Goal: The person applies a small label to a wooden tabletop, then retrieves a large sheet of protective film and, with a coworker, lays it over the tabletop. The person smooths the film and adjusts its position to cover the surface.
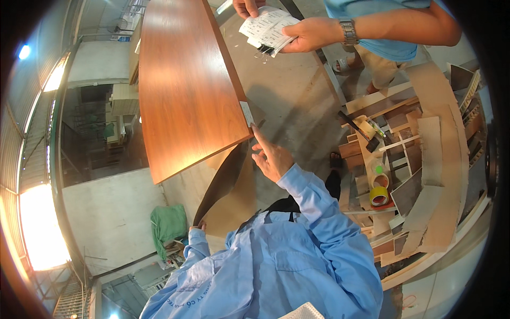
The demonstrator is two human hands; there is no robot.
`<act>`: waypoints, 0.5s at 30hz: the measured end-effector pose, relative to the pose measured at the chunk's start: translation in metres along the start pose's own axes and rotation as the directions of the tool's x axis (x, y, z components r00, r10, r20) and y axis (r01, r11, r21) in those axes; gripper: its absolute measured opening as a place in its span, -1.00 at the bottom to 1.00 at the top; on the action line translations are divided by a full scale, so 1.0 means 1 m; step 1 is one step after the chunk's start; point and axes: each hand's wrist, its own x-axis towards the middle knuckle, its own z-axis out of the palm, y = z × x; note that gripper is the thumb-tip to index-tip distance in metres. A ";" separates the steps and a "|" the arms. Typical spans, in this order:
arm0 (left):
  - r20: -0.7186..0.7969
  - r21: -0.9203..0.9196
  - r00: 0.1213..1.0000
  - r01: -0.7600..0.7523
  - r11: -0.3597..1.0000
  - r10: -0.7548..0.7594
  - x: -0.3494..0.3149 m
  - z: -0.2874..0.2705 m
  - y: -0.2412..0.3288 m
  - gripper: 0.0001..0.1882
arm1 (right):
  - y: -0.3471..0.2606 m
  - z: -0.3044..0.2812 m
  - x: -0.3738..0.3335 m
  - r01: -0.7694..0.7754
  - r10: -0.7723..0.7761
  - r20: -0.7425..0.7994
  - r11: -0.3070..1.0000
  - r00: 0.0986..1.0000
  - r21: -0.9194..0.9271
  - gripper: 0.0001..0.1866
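A large wood-grain board (186, 85) with a glossy reddish-brown face stands in front of me. On its right edge, near the close corner, is a small white label (247, 114). My right hand (273, 161) is at that corner, index finger stretched out to the label and the other fingers loosely bent, holding nothing. Lower down, my left hand (200, 226) has its fingers closed on the edge of a thin, curved brown sheet (222, 183), which hangs below the board. Most of the left hand is hidden by the sheet and my sleeve.
At the upper right, another person's hands (313, 36) hold printed white label sheets (268, 26) with a black clip. A cart (446, 234) on my right carries wood offcuts, cardboard strips, a hammer (366, 133) and yellow tape (379, 196). Green cloth (168, 226) lies at the left.
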 end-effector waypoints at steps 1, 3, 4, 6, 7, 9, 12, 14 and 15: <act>0.018 0.018 0.999 0.028 0.999 -0.028 -0.002 -0.001 0.004 -0.61 | 0.000 0.000 -0.001 0.008 -0.008 -0.004 1.000 1.000 0.008 -0.12; 0.047 0.087 0.995 0.084 0.993 -0.089 -0.009 -0.003 0.015 -0.67 | 0.001 -0.001 -0.001 -0.013 0.013 0.009 1.000 1.000 0.005 -0.12; 0.057 0.136 0.991 0.111 0.984 -0.120 -0.014 -0.004 0.021 -0.67 | 0.002 -0.001 -0.001 -0.020 0.020 0.013 1.000 1.000 0.004 -0.12; 0.068 0.096 0.988 0.129 0.987 -0.136 -0.021 -0.006 0.030 -0.68 | 0.004 -0.002 -0.001 -0.017 0.017 0.018 1.000 1.000 0.001 -0.13; 0.069 0.008 0.990 0.122 0.992 -0.122 -0.023 -0.007 0.032 -0.68 | 0.006 -0.002 -0.001 -0.016 0.016 0.021 1.000 1.000 -0.001 -0.13; 0.081 -0.007 0.991 0.111 0.994 -0.110 -0.026 -0.006 0.031 -0.68 | 0.008 -0.004 -0.001 0.006 -0.006 0.016 1.000 1.000 0.014 -0.14; 0.081 0.079 0.994 0.068 0.995 -0.074 -0.024 -0.003 0.022 -0.61 | 0.010 -0.007 -0.001 0.016 -0.017 0.024 0.998 1.000 0.059 -0.15; 0.020 -0.045 1.000 0.001 0.999 0.000 -0.020 0.000 0.014 -0.41 | 0.010 -0.010 -0.002 0.009 -0.012 0.039 0.997 0.999 0.079 -0.16; 0.003 -0.030 1.000 -0.006 1.000 0.006 -0.019 0.001 0.011 -0.41 | 0.011 -0.011 -0.002 0.002 -0.006 0.049 0.997 0.999 0.081 -0.16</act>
